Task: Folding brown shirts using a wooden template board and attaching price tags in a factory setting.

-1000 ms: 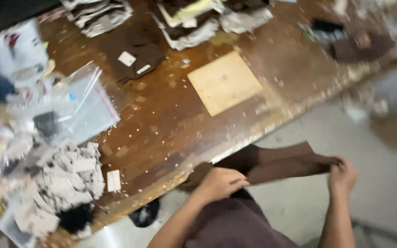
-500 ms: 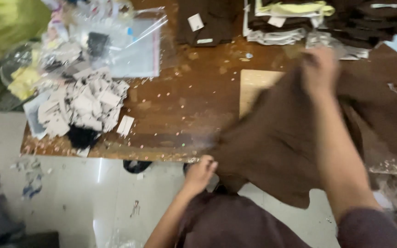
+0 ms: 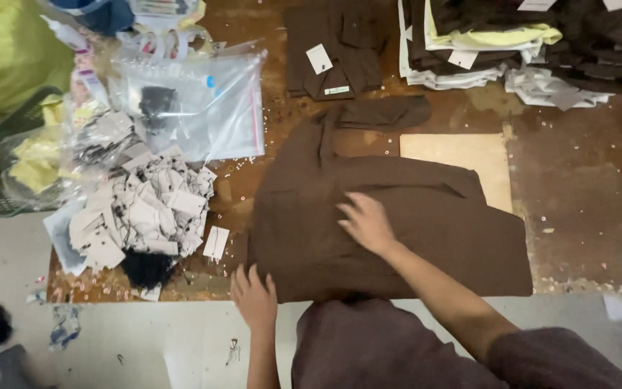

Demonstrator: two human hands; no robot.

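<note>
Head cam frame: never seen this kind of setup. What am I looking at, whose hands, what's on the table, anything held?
There is no machine here: a person wears a camera on the head, so the one view looks down over their own arms. The left hand rests at the near edge of a brown garment spread flat on a worn wooden table. The right hand lies palm down on the middle of the cloth. Neither hand grips anything. To the left lie a heap of paper tags and a clear plastic bag. At the far edge sit a folded brown garment and stacks of folded clothes. A tan board shows beside the cloth.
</note>
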